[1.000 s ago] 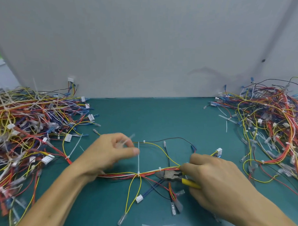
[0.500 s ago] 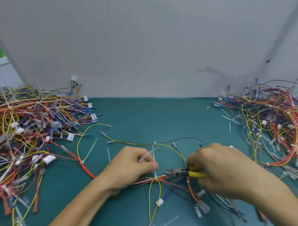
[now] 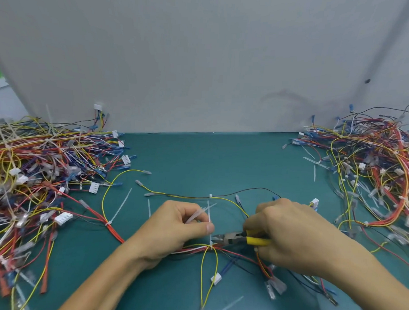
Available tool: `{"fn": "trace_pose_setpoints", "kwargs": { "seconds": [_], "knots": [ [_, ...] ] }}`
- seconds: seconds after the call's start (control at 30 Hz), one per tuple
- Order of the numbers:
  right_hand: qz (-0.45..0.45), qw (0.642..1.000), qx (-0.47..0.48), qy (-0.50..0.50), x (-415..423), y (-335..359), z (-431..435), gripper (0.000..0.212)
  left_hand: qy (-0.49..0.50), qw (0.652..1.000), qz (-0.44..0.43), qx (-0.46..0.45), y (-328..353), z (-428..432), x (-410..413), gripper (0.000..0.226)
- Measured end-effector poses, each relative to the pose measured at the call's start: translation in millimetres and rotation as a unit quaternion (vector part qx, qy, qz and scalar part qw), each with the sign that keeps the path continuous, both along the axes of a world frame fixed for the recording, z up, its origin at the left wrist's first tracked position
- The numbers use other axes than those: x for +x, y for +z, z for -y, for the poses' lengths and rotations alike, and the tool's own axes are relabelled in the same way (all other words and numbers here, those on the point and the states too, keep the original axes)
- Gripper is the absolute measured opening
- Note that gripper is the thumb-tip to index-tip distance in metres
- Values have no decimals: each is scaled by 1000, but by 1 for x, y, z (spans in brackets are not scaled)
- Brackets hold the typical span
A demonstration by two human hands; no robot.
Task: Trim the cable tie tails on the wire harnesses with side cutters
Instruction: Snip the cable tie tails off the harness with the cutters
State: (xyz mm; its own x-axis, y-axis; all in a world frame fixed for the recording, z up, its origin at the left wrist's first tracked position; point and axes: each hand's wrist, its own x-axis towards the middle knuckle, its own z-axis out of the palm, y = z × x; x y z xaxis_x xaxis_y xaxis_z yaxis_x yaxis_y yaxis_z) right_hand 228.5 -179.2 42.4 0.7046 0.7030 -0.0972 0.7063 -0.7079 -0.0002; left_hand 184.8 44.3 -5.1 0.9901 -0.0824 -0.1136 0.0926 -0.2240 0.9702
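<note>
A plain grey partition panel [image 3: 202, 62] stands along the back edge of the teal bench mat [image 3: 198, 159], evenly lit; a small dark spot [image 3: 367, 80] marks its right.

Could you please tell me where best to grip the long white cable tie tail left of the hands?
Pinch the long white cable tie tail near its free tip, from above: it slants away from the red wire bundle over bare green mat.
</note>
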Motion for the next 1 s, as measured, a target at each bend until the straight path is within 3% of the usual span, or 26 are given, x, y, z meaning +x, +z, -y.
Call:
{"fn": "trace_pose_setpoints", "kwargs": {
  "seconds": [1.0],
  "knots": [
    [22, 999, -25, 29, 0, -13, -4, 12, 26, 1000, 6, -10, 3, 3, -1, 17]
  ]
}}
